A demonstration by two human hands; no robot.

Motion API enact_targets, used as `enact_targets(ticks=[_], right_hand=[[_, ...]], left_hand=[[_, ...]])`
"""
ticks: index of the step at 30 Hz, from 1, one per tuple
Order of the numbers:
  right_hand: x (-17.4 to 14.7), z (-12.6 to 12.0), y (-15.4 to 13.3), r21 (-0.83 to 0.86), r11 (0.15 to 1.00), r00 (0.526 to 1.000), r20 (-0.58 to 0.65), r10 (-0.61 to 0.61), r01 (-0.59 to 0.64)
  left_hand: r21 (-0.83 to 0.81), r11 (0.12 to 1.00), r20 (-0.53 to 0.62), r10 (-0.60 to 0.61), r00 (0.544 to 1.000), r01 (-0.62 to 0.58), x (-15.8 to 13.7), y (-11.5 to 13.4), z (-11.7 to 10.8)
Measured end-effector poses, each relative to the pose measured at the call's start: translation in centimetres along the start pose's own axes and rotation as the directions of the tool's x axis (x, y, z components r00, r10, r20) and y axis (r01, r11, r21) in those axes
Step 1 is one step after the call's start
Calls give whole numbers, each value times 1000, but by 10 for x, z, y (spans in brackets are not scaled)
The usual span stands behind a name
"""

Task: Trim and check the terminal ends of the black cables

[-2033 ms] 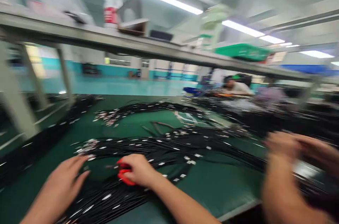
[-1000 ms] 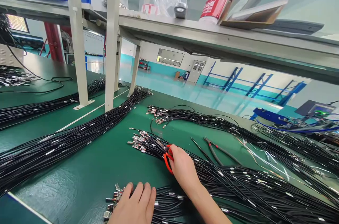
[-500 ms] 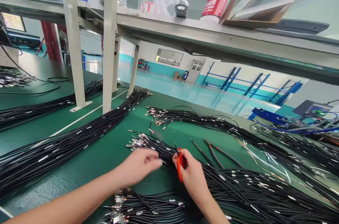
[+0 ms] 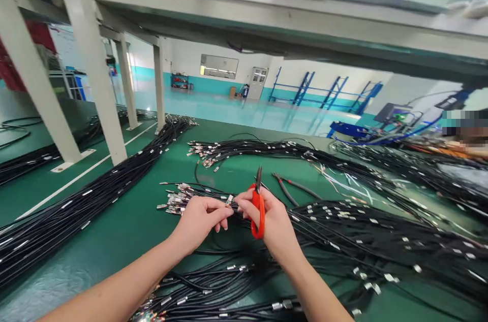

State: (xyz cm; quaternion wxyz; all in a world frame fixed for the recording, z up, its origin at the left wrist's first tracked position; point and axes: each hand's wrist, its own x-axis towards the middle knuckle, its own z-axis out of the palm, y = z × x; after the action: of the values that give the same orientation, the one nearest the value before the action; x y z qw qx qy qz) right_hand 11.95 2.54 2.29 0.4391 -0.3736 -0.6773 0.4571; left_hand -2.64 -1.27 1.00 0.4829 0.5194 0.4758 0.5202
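My left hand is closed in a pinch at a small metal-tipped cable end. In my right hand are red-handled scissors, held against the palm with the dark blades pointing up and away. The thumb and forefinger of that hand also close in beside the same cable end; whether they grip it I cannot tell. Under both hands runs a bundle of black cables, and its metal terminals fan out to the left of my left hand.
Dark-handled pliers lie beyond my right hand. More black cable bundles stretch along the left, the back and the near edge of the green table. A pale shelf on posts crosses overhead.
My left hand has moved to the right hand and its fingers have closed on a cable end. The scissors have turned more upright in my right hand. The whole view has shifted.
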Motion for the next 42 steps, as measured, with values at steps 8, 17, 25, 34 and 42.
enact_targets(ticks=[8,17,25,34,42], right_hand=[[-1,6,8,98,992,996,-14,85,-83],[1,4,12,205,975,995,57,77,-87],[0,3,11,159,985,994,94,50,-65],[1,1,9,134,988,990,127,57,-74],[1,1,5,141,987,990,130,59,-77]], left_hand=[[207,978,4,8,1000,-9,-3,-9,2],[159,987,-179,11,984,18,-4,-15,1],[188,982,-203,59,977,-21,-4,-17,0],[174,984,-213,80,974,-43,-3,-18,0],[180,983,-215,77,974,-38,-3,-18,0]])
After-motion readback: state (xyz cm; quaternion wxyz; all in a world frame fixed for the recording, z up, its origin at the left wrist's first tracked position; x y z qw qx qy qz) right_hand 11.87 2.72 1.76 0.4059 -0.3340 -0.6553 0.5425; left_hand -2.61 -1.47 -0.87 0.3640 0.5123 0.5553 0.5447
